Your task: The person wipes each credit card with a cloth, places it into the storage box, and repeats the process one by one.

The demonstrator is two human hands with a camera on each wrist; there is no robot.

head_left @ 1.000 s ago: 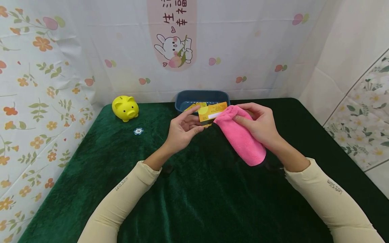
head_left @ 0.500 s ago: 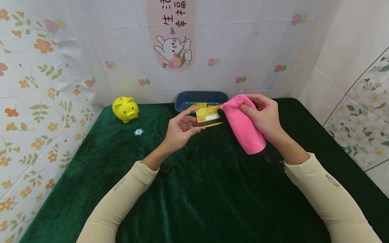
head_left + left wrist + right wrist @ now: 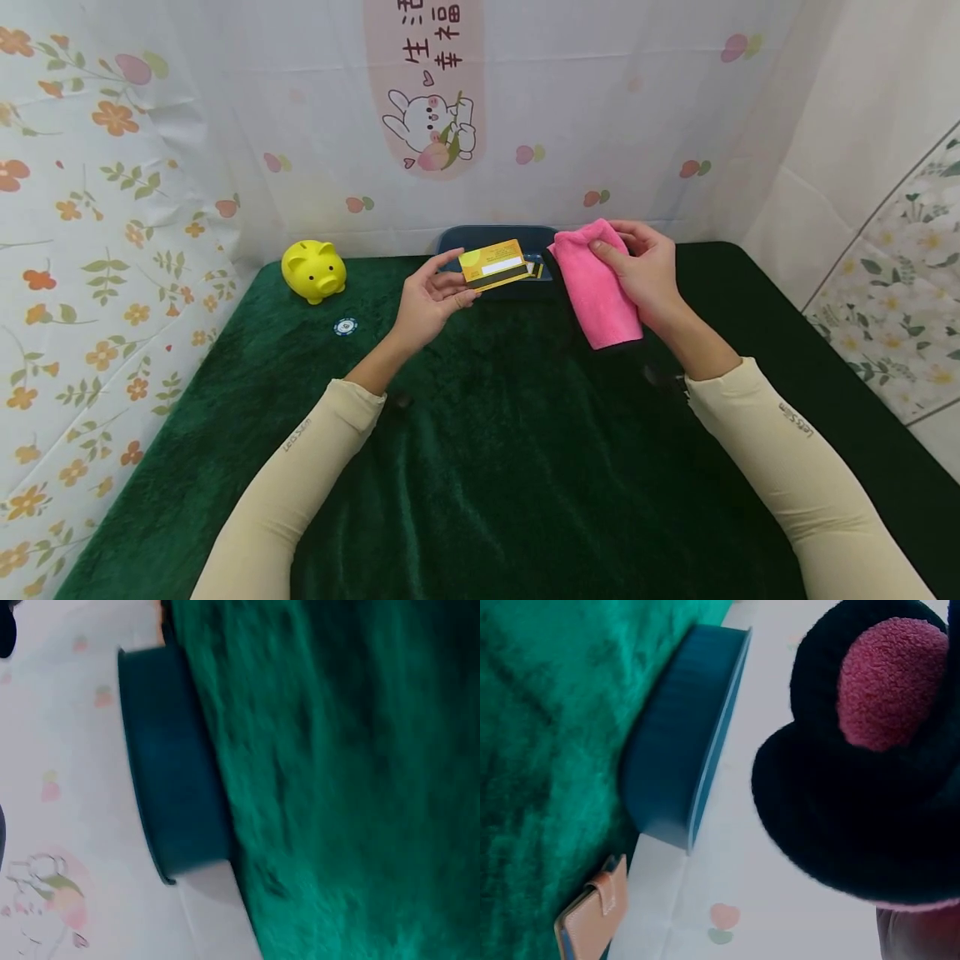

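Note:
In the head view my left hand (image 3: 429,307) pinches a yellow bank card (image 3: 491,265) by its left end. The card's dark stripe and white strip face me. To its right, my right hand (image 3: 647,271) grips a folded pink cloth (image 3: 602,298) near its top, and the cloth hangs down, apart from the card. Its dark underside fills much of the right wrist view, with a pink patch (image 3: 892,682) showing. Behind the card stands a blue bin (image 3: 447,242), partly hidden, with other cards (image 3: 536,267) in it. The left wrist view shows the bin's side (image 3: 176,765) but not my hand.
A yellow piggy bank (image 3: 313,272) stands at the back left of the green-covered table (image 3: 465,467), with a poker chip (image 3: 345,326) in front of it. A tan wallet (image 3: 596,915) with a strap lies near the bin. A printed curtain (image 3: 300,108) hangs behind.
The card has moved left and up with my left hand, away from the cloth that overlapped its right end. My right hand has lifted the cloth slightly, up and to the right.

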